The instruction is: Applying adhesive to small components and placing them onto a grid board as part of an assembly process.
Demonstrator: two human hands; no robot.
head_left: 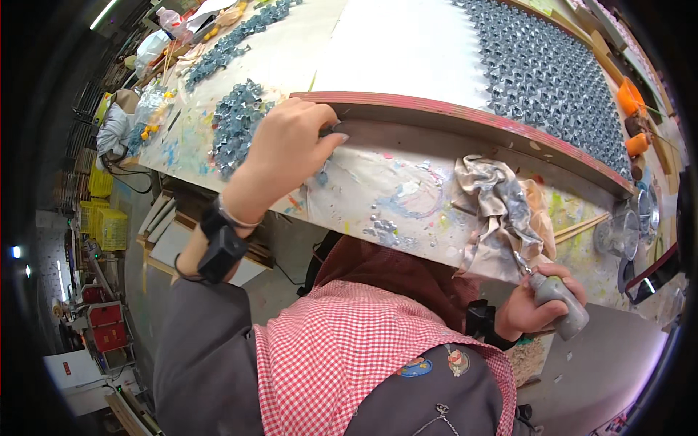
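Observation:
My right hand (544, 299) is wrapped around a grey squeeze bottle (567, 309), which tilts with its narrow tip up and to the left. That tip meets the lower edge of a crumpled, stained cloth (502, 203) at the table's front. Over at the left, my left hand (297, 134) is closed, thumb and fingers bent together by the near-left corner of a red-edged panel frame (436, 109). Something small and dark shows between the fingers, too covered to name. Beside that wrist lies a pile of blue-grey folded pieces (236, 123).
Rows of similar pieces (545, 65) cover the right of the white panel (400, 43). More loose pieces (236, 43) lie at the far left. Wooden sticks (582, 228), a clear plastic cup (618, 232) and an orange container (631, 96) stand or lie at the right.

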